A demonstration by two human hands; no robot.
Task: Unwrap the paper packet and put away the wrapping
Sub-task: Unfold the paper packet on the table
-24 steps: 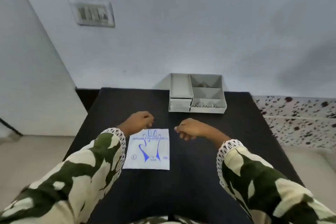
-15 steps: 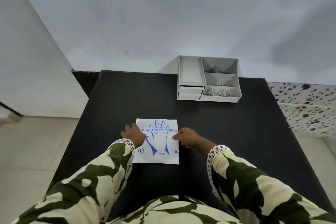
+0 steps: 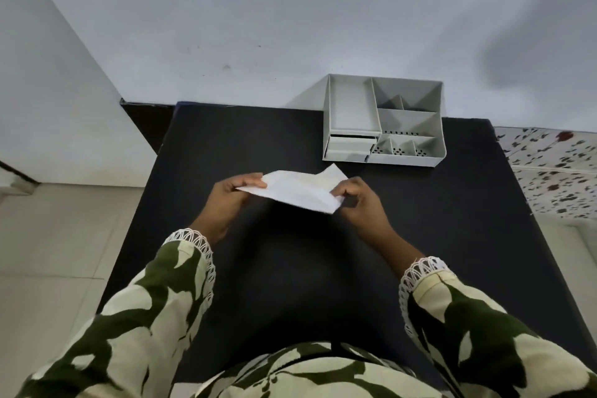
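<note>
1 black table is filling the middle of the scene, running from the near edge to the white wall at the far side. 1 grey organiser tray is sitting at the table's far right, touching the wall; it is showing 1 long compartment on its left, 1 small drawer front below that, and several smaller compartments on its right, some with dotted floors. 2 sleeves, 1 left sleeve and 1 right sleeve, patterned green and cream with lace cuffs, are reaching in from the near side. 1 white paper packet is being held up above the table's middle, tilted, its blank side facing the camera. 1 left hand is pinching the packet's left edge between thumb and fingers. 1 right hand is gripping the packet's right end with curled fingers.
</note>
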